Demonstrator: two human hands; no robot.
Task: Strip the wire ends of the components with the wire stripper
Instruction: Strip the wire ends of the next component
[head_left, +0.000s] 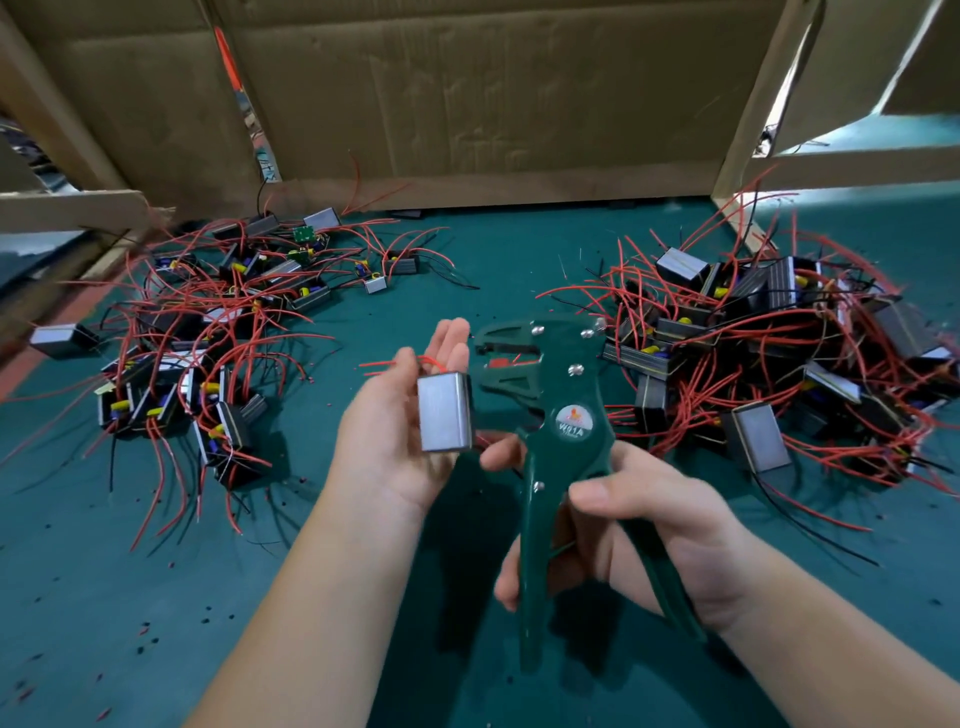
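Head cam: wire stripper (561, 415), dark green, stands upright at centre, head up, handles down. R hand (639, 525) grips both handles below the pivot, fingers curled round 1 handle, thumb across the front, palm on the other. L hand (395, 431), just left of the stripper's head, holds 1 component (445, 410), a grey block. Its fingers lie fairly straight behind the block and the thumb pins the red wires (431, 364) on top. Block's edge sits just beside the stripper; some wire ends stick out left, away from the jaws, which stand partly apart. Left pile (208, 332) of components w/ red & black leads lies well left of the stripper, right pile (769, 353) close on its right. Green mat (156, 597) lies under the stripper, dotted w/ insulation bits (145, 631). Cardboard wall (467, 104) stands beyond it.
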